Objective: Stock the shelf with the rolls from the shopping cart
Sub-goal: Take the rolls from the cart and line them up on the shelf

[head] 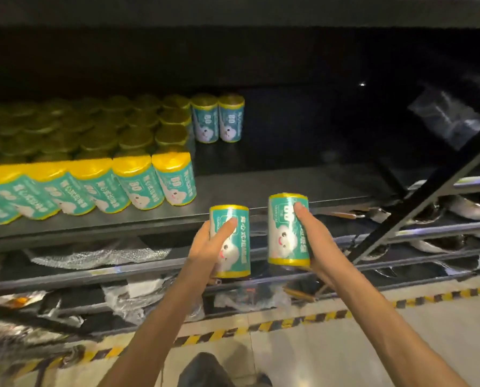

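2 rolls: a person carries 1 teal-and-yellow roll in each hand, upright, just short of the shelf [275,188] edge.
Left hand [208,244]: curled round the left roll [233,247] from its left side, thumb laid across the printed face, the other fingers hidden behind it.
Right hand [314,241]: wrapped round the right roll [285,233] from its right side, thumb [303,216] pressed on the front, palm under the lower right edge.
Position: both rolls sit inside the curl of the fingers, the right one slightly higher and nearer the shelf; the rolls are apart, not touching.
Handling: likely light and slightly yielding under glossy wrap, which may slip; a grip round the middle of the cylinder, as here, looks safest.
Shelf: stocked rolls [174,180] fill the space left of the fingers; 2 back rolls [218,118] stand farther in; bare shelf lies straight ahead of the fingertips.
Cart: not in view.
Next: setting both upright beside the front row seems the natural move.
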